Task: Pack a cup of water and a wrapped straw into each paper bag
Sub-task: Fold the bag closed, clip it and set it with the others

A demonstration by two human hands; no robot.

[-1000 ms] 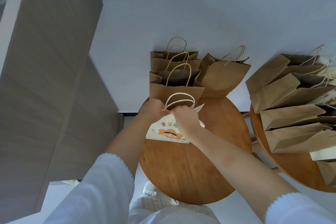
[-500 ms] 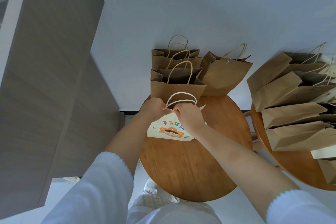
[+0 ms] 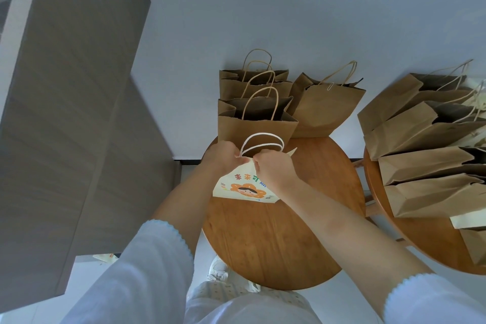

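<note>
Head view: we look down on a round wooden table (image 3: pixel 276 239) where both our hands meet at the top edge of a white printed paper bag (image 3: pixel 243 188). The left hand (image 3: pixel 222 156) pinches the bag's mouth on its left side and the right hand (image 3: pixel 273 169) grips the rim just beside it, fingers curled on the paper, so the two hands are close together and clamped on the bag's opening. The bag's white handles (image 3: pixel 263 142) arch up behind our knuckles. It sits near the far edge of the table, touching or just in front of a brown paper bag (image 3: pixel 256 126) that stands open. Two more brown bags (image 3: pixel 253 80) stand behind that one at the far edge, and another brown bag (image 3: pixel 328 108) stands at the far right edge with a paper clip on its rim.

On a second round table (image 3: pixel 420 244) to the right, a row of brown bags (image 3: pixel 426 163) stands tightly packed.

We judge that we are opening or closing the white bag's mouth; which of the two we cannot tell. No cup and no wrapped straw shows anywhere, and we cannot see into any bag, so how many are already packed stays unknown. If the white bag is empty, it wants a cup and a straw next.
</note>
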